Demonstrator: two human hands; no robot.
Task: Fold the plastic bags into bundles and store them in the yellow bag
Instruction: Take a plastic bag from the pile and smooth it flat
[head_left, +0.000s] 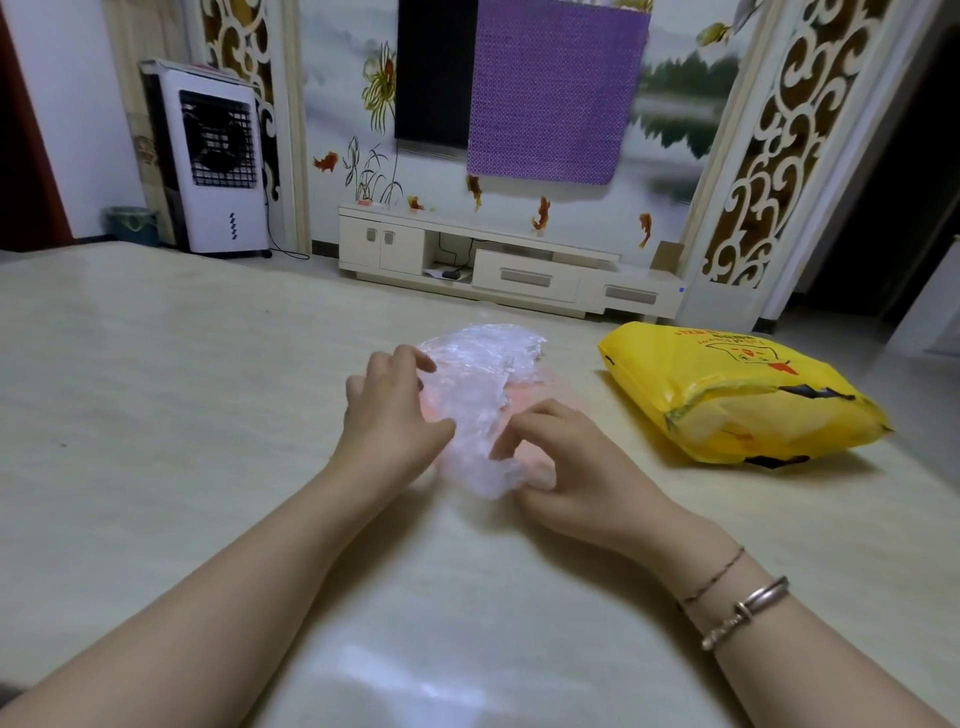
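Still early: clear plastic bag (475, 395) crumpled on the desk (156, 415), pinched by left hand (389, 421) and right hand (566, 462) grip. Not bundled, yellow bag (727, 395) waiting nearby.

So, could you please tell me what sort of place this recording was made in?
Most likely a home living room. A low white TV cabinet stands against a wall with a painted landscape mural, a dark screen hangs partly under a purple cloth, and a standing air cooler sits in the corner.
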